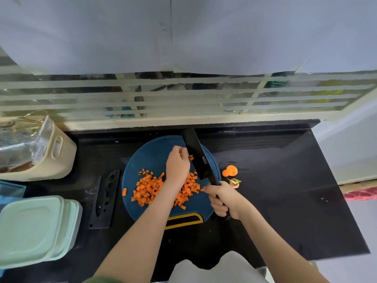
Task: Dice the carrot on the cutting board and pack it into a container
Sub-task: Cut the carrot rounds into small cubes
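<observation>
Pale fabric lies at the near edge, between the person's two forearms, which reach out over a black surface.

Right hand: fingers wrapped round the handle of a black knife, at the near right edge of the cutting board. The broad blade runs from the hand toward the far side, over the right part of the board.

Left hand: over the far middle of the board, fingers curled and just beside the blade's left face. Whether they pinch anything cannot be told. A few orange bits show between the fingers and the blade.

The hands are apart, left farther out than right.

Diced carrot: a loose pile of small cubes on the near half of the round blue board, spread on both sides of the left wrist. One piece lies alone near the board's left edge.

On the surface just right of the board: round carrot slices and, nearer, a carrot top with a green stub.

Left of the board: a black knife sheath, lying flat. Farther left and nearer: a stack of mint-green containers, lidded. At the far left: a beige basket holding clear wrapping.

Beyond the surface: a slatted window.
</observation>
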Demonstrator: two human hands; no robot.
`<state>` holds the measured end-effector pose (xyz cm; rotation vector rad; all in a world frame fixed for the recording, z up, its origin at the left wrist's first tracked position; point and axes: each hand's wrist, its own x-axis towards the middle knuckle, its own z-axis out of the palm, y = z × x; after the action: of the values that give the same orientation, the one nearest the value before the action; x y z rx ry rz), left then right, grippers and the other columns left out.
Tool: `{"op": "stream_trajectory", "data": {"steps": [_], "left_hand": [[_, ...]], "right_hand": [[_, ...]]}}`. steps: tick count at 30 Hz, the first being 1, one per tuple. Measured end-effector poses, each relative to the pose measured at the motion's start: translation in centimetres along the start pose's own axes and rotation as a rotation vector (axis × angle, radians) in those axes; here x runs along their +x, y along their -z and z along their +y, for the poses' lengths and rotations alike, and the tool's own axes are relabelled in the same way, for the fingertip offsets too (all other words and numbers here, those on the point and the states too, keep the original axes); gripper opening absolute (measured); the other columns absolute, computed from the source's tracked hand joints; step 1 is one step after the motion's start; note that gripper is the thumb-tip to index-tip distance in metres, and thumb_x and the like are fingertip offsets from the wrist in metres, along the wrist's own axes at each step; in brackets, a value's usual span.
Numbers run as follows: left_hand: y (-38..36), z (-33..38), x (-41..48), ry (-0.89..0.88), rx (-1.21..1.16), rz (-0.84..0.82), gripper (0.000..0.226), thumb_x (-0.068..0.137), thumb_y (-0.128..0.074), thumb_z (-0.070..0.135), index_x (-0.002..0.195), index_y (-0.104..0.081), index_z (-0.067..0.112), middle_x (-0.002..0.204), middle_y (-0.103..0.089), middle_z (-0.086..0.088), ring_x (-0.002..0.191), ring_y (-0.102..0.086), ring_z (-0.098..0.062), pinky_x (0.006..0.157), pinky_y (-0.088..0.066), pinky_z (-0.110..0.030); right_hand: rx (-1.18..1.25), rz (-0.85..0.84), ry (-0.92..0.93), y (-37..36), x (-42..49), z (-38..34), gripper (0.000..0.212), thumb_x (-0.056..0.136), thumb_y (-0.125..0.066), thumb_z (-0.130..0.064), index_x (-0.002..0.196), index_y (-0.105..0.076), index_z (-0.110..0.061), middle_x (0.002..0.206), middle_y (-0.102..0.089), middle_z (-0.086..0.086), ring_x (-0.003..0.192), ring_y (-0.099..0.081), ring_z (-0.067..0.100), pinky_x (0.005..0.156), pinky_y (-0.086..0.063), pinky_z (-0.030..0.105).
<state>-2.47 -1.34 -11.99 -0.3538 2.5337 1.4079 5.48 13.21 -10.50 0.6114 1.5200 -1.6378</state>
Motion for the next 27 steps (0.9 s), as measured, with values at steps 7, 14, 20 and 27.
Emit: {"op": "stream_trajectory", "data": {"steps": [7, 14, 20, 27], "left_hand": [[2.2, 1.5, -2.0, 0.507, -1.058, -0.307, 0.026, 0.103, -0.041, 0.025, 0.11, -0.058, 0.006, 0.095, -0.069, -0.011, 0.083, -0.069, -0.023, 0.067, -0.057, -0.037], [4.8, 0.9, -2.2, 0.628, -0.768, -0.146, 0.012, 0.097, -0.049, 0.006, 0.093, -0.06, 0.004, 0.073, -0.057, -0.008, 0.064, -0.054, -0.016, 0.058, -0.05, -0.026], [5.8, -0.1, -2.5, 0.529, -0.62, -0.088, 0.021, 0.097, -0.045, 0.01, 0.114, -0.057, 0.007, 0.1, -0.058, -0.008, 0.084, -0.058, -0.015, 0.071, -0.053, -0.029], [6.4, -0.6, -4.2, 0.089, -0.014, 0.047, 0.03, 0.1, -0.036, 0.013, 0.124, -0.055, 0.014, 0.115, -0.061, -0.004, 0.074, -0.052, -0.01, 0.055, -0.036, -0.017]], "right_hand": [[0.069, -0.189, 0.033, -0.7, -1.3, -0.2, 0.042, 0.095, -0.055, -0.018, 0.055, -0.042, -0.016, 0.044, -0.037, 0.0, 0.03, -0.03, 0.011, 0.038, -0.02, 0.021], [0.075, -0.132, 0.033, -1.5, -1.9, 0.3, 0.041, 0.095, -0.056, -0.019, 0.057, -0.04, -0.013, 0.047, -0.033, 0.002, 0.032, -0.029, 0.012, 0.038, -0.022, 0.021], [0.017, -0.011, 0.055, -2.6, -1.8, -0.3, 0.042, 0.096, -0.054, -0.017, 0.056, -0.041, -0.013, 0.047, -0.033, 0.004, 0.033, -0.028, 0.014, 0.038, -0.022, 0.021], [-0.633, 0.392, 0.157, -3.6, -0.5, -0.4, 0.02, 0.095, -0.054, -0.023, 0.077, -0.05, -0.014, 0.059, -0.047, 0.001, 0.045, -0.042, 0.013, 0.044, -0.033, 0.024]]}}
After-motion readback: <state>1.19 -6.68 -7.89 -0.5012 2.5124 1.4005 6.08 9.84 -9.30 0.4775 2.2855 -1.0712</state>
